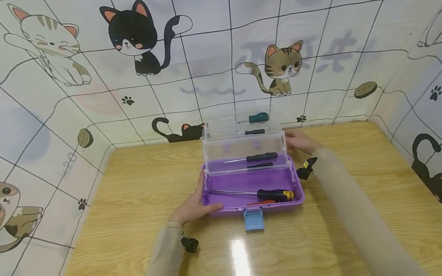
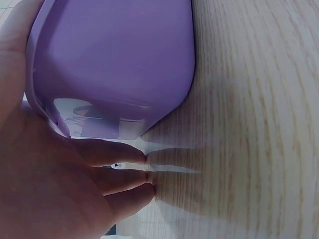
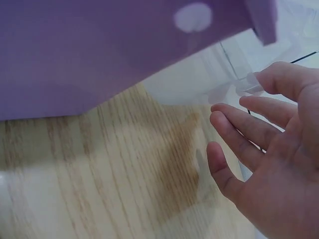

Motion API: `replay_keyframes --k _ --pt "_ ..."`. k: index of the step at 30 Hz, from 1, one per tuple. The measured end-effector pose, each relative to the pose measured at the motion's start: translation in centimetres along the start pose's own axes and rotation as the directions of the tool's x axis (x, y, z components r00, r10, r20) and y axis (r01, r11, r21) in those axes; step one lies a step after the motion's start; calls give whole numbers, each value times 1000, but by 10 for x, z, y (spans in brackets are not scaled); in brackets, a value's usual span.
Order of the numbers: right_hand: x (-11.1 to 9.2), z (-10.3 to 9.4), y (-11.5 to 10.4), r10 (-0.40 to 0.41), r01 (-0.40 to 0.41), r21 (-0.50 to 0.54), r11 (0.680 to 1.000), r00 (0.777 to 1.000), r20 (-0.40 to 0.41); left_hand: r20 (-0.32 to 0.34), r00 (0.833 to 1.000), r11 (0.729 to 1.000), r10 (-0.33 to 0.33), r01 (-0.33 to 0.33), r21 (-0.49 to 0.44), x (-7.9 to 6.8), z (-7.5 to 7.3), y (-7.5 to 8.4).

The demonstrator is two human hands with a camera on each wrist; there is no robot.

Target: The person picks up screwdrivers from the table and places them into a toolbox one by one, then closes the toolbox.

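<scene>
A purple toolbox (image 1: 251, 179) with clear plastic upper parts stands on the table, its light-blue latch (image 1: 253, 220) hanging in front. A long yellow-and-black screwdriver (image 1: 274, 195) lies in its bottom, beside a partly hidden red item (image 1: 265, 202). Higher, in the clear trays, are a green-handled screwdriver (image 1: 258, 117) and several black-handled ones (image 1: 262, 157). My left hand (image 1: 192, 207) holds the toolbox's left end, thumb over the front rim. Beside the clear lid's right edge, my right hand (image 1: 301, 141) has loosely bent fingers; contact with the plastic is unclear.
The wooden table (image 1: 127, 187) has a bright reflection in front of the toolbox. Close behind and at both sides rise walls (image 1: 208, 41) covered with a cat-and-grid pattern. A black wrist device (image 1: 190, 244) sits at the left sleeve.
</scene>
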State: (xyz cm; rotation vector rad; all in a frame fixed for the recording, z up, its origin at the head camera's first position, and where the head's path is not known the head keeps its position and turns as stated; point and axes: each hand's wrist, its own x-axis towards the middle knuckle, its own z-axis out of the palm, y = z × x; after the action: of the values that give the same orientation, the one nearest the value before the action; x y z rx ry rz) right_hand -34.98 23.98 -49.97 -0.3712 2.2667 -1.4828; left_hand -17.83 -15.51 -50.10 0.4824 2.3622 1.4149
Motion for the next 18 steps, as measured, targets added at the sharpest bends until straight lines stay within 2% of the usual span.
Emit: replay_keyframes --k 6,11,18 --pt "1 -4 -2 6 -4 -63 998 999 31 -2 1000 1000 -3 3 9 1 0 -1" --pt "4 -8 -6 -25 30 -145 989 999 42 -2 1000 1000 -3 3 16 1 -1 0" --pt "8 -9 -10 -17 28 -158 987 997 70 -2 1000 999 -4 4 36 1 0 1"
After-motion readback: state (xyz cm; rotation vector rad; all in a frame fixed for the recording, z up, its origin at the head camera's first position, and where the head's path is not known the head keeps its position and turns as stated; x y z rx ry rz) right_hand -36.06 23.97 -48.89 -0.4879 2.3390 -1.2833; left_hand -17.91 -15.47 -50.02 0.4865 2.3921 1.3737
